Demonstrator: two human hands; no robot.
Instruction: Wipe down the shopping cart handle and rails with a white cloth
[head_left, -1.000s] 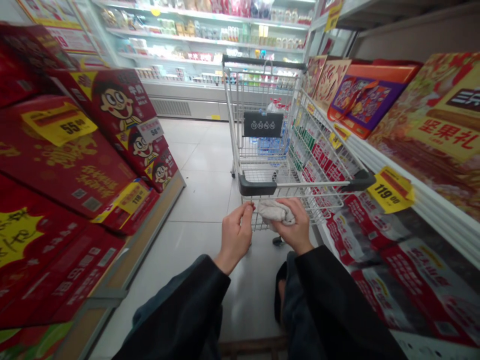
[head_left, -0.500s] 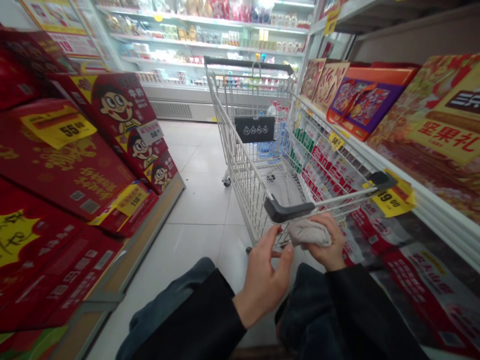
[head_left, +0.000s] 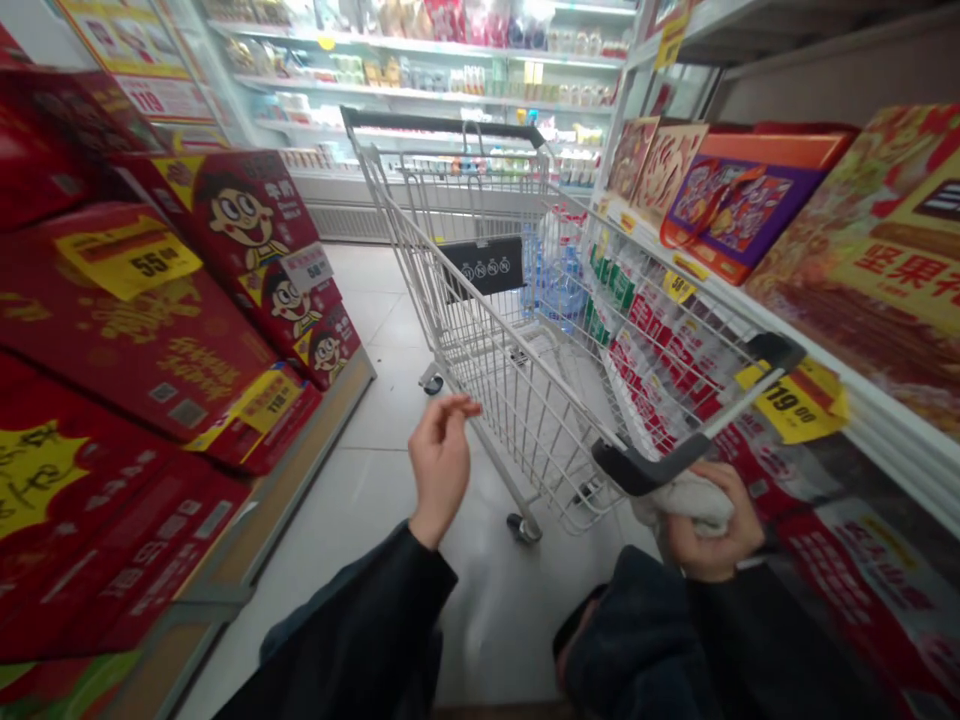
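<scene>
A silver wire shopping cart (head_left: pixel 517 380) stands in front of me, turned at an angle, with a dark grey bumper (head_left: pixel 645 465) on its near end. Bunched in my right hand (head_left: pixel 712 540) is a pale grey cloth (head_left: pixel 701 500), just under and beside that bumper. My left hand (head_left: pixel 441 465) is raised by the cart's left side, its fingers bent towards the wires and nothing visible in them. Whether its fingertips touch the wires I cannot tell. Hanging in the cart is a black plate (head_left: pixel 484 268) with round symbols.
Red milk cartons (head_left: pixel 247 230) are stacked on the left. A shelf with gift boxes (head_left: pixel 735 200) and bagged goods (head_left: pixel 862 570) lines the right, close to the cart. Bottled water packs (head_left: pixel 562 285) stand beyond the cart, before a refrigerated display (head_left: pixel 420 90).
The cart has swung round, its near end moving right and its far handle left. My left hand has moved left, away from the cloth. My right hand has gone right with the cloth.
</scene>
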